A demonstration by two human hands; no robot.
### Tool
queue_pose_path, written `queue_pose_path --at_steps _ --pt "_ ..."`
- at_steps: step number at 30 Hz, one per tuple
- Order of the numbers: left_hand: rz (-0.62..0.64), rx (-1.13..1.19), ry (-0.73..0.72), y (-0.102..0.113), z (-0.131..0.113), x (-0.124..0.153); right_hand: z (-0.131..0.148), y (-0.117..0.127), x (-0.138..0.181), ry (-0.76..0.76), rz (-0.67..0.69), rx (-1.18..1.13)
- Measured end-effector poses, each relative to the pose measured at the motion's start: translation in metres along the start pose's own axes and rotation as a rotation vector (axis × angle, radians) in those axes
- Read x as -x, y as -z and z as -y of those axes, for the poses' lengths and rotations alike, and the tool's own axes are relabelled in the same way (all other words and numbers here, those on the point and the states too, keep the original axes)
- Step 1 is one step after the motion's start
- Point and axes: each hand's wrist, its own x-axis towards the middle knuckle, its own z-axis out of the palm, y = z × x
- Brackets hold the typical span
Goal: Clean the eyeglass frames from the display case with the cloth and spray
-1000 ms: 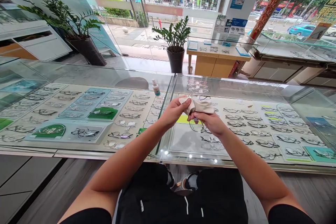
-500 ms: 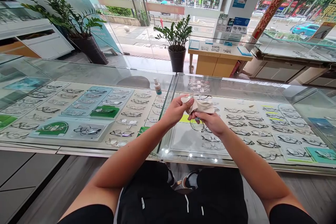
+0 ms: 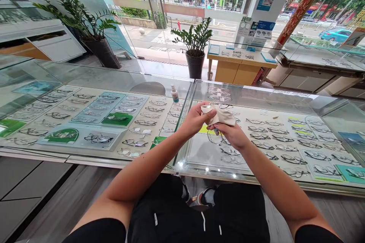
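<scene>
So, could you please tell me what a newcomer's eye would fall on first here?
Probably the pale cloth at the centre, pinched between the left hand and right hand, with a round glasses rim showing just below it. Next might come the white spray bottle standing left of the hands, and the leafy potted plant beyond the glass counter.

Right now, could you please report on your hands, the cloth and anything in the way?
Left hand pinching cloth; right hand holding glasses, partly hidden; bottle apart, not blocking.
</scene>
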Motion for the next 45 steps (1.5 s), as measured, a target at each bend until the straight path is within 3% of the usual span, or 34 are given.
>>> queue_pose_path --at_steps 6,11,14,18,23,27,35,40,45 --pt "-0.073 -0.056 -0.043 0.009 -0.001 -0.003 0.006 0.003 0.001 0.032 -0.02 0.011" --pt "0.013 -0.003 0.009 0.009 -0.004 -0.002 0.011 0.004 -0.001 0.0 -0.091 -0.074" --pt "0.048 0.008 0.016 0.003 -0.005 0.0 0.005 0.001 0.002 -0.007 -0.033 0.01" --pt "-0.006 -0.045 0.019 0.0 -0.004 0.001 -0.004 0.0 0.005 0.008 0.039 0.108" --pt "-0.03 -0.058 -0.021 0.007 -0.003 -0.002 0.003 0.005 0.004 0.044 -0.015 0.051" --pt "0.045 0.033 0.031 0.006 -0.003 -0.002 0.006 0.004 0.003 0.038 -0.045 -0.016" --pt "-0.003 -0.022 0.026 -0.003 -0.003 0.002 -0.005 -0.005 0.006 0.032 0.03 0.16" --pt "-0.083 -0.049 -0.023 0.003 -0.001 -0.002 0.003 -0.003 0.004 0.018 -0.043 0.042" --pt "0.024 0.05 0.054 0.003 -0.001 -0.002 0.008 -0.001 0.001 0.001 -0.087 -0.062"
